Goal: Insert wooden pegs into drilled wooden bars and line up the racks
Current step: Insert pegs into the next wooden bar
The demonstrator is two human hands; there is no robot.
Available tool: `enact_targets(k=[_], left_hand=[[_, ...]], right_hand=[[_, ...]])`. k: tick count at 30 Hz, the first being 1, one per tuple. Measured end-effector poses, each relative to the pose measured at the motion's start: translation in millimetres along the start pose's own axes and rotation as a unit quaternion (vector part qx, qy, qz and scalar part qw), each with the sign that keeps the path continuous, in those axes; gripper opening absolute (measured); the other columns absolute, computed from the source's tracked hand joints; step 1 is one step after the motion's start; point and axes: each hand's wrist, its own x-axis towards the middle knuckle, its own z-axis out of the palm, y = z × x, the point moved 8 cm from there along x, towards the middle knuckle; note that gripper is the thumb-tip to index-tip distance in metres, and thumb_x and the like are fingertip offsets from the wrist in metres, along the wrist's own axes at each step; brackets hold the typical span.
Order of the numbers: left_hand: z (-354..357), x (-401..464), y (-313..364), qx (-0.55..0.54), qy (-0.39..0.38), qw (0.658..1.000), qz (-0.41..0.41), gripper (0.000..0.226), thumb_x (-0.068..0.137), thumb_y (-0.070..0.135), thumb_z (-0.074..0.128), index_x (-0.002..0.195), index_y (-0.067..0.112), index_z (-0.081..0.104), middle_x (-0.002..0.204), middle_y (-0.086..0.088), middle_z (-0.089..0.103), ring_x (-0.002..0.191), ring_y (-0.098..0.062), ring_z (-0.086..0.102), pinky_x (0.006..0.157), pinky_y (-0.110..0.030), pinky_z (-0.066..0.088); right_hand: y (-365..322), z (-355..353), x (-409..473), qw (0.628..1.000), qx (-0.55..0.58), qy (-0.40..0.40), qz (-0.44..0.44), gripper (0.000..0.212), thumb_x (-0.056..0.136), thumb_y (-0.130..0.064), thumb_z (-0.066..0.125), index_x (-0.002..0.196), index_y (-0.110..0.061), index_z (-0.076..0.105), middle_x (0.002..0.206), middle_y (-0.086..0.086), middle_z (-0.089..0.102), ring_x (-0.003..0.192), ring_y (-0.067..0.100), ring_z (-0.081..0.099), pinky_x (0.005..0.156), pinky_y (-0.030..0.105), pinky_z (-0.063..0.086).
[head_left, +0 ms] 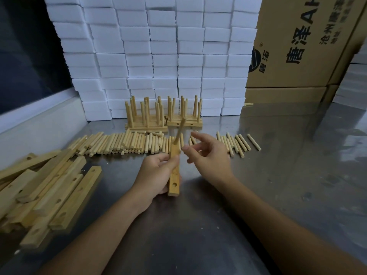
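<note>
A scuffed grey metal worktop [278, 175] reflected dull overhead light. White foam blocks [158, 46] were stacked as a wall along its far edge. Printed cardboard cartons [294, 46] stood at the right. A dark window [25, 56] with a pale sill lay left.

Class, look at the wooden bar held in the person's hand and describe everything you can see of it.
The wooden bar is a pale, square-edged strip of light wood. The left hand grips its middle, holding it above the metal table, long axis running away from the viewer. One round drilled hole shows near its near end. A single peg stands, tilted, in its far end. The right hand hovers beside it, fingers apart, holding nothing.
</note>
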Motion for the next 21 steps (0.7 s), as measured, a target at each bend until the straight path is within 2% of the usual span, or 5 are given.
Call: enact_targets(k=[4, 9, 14, 18, 21], left_hand=[[-12.6, 4.6, -2.5, -0.034, 0.044, 0.998, -0.009, 0.023, 0.1, 0.026, 0.056, 0.094, 0.006, 0.066, 0.059, -0.01, 0.065, 0.045, -0.021, 0.048, 0.033, -0.021, 0.032], [-13.5, 5.5, -3.0, -0.042, 0.052, 0.998, -0.022, 0.023, 0.1, 0.027, 0.057, 0.095, 0.008, 0.066, 0.061, -0.009, 0.066, 0.054, -0.027, 0.051, 0.038, -0.025, 0.034], [-14.0, 5.1, -2.4, -0.047, 0.054, 0.997, -0.033, 0.022, 0.1, 0.027, 0.057, 0.095, 0.008, 0.066, 0.061, -0.009, 0.065, 0.049, -0.019, 0.051, 0.037, -0.025, 0.035], [-14.1, 3.6, -1.0, -0.061, 0.055, 0.996, -0.036, 0.02, 0.1, 0.026, 0.057, 0.097, 0.008, 0.065, 0.06, -0.008, 0.065, 0.052, -0.02, 0.053, 0.043, -0.028, 0.036], [-13.8, 3.0, -0.8, -0.076, 0.054, 0.995, -0.039, 0.018, 0.1, 0.024, 0.057, 0.098, 0.008, 0.065, 0.063, -0.009, 0.064, 0.054, -0.019, 0.059, 0.051, -0.034, 0.039]], right_hand=[[12.9, -6.6, 5.7, 0.966, -0.257, -0.006, -0.018, 0.037, 0.095, -0.033, 0.063, 0.129, -0.021, 0.062, 0.119, -0.003, 0.067, 0.107, 0.009, 0.059, 0.095, 0.028, 0.048], [33.4, 10.6, 7.0, 0.885, -0.444, -0.141, 0.019, 0.057, 0.099, -0.064, 0.031, 0.149, -0.036, 0.037, 0.16, -0.006, 0.031, 0.149, 0.022, 0.022, 0.117, 0.056, 0.008], [28.9, 15.6, 3.4, 0.863, -0.488, -0.128, 0.018, 0.051, 0.098, -0.063, 0.029, 0.124, -0.034, 0.061, 0.136, -0.009, 0.057, 0.137, 0.021, 0.04, 0.111, 0.06, 0.002], [15.1, 2.6, 3.2, 0.865, -0.5, -0.035, 0.01, 0.029, 0.094, -0.051, 0.055, 0.087, -0.026, 0.069, 0.087, -0.005, 0.066, 0.101, 0.02, 0.057, 0.105, 0.048, 0.026], [13.9, -7.2, 4.5, 0.887, -0.461, -0.014, 0.032, 0.02, 0.091, -0.043, 0.065, 0.088, -0.023, 0.066, 0.081, -0.005, 0.064, 0.082, 0.016, 0.06, 0.094, 0.043, 0.048]])
